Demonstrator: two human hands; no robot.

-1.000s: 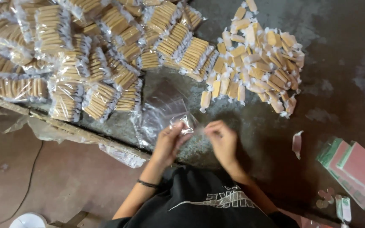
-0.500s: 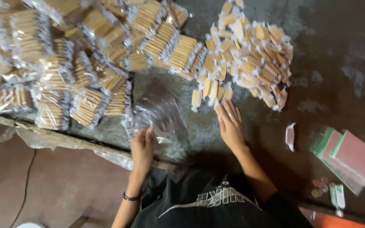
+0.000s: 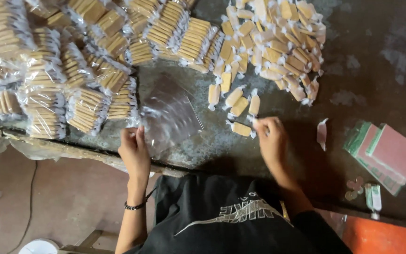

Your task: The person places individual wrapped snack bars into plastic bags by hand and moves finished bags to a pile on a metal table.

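A dark, stained worktop (image 3: 240, 150) with pale scuffed patches carries everything; its near left edge is a worn wooden strip, and beyond that edge lies a bare brownish floor (image 3: 48, 197) with a thin cable across it.

The left hand (image 3: 135, 153) is at the near edge of the worktop, its fingers pinched on the near corner of a clear plastic bag (image 3: 172, 115) that lies open and crumpled on the surface. The right hand (image 3: 271, 138) is further right, its fingers curled narrow around the end of a single wrapped candy (image 3: 240, 129) lying just to its left.

Far left, stacked packed bags (image 3: 85, 80) of the same yellow pieces crowd the worktop up to its near edge and press close to the plastic bag. Far right of centre sits a loose heap of wrapped candies (image 3: 278, 42), with a few strays trailing down towards the right hand. Between the two hands the surface is open. To the right, a stack of green and pink paper pads (image 3: 386, 155) sits near the edge, with a small white scrap (image 3: 322, 134) between it and the right hand.
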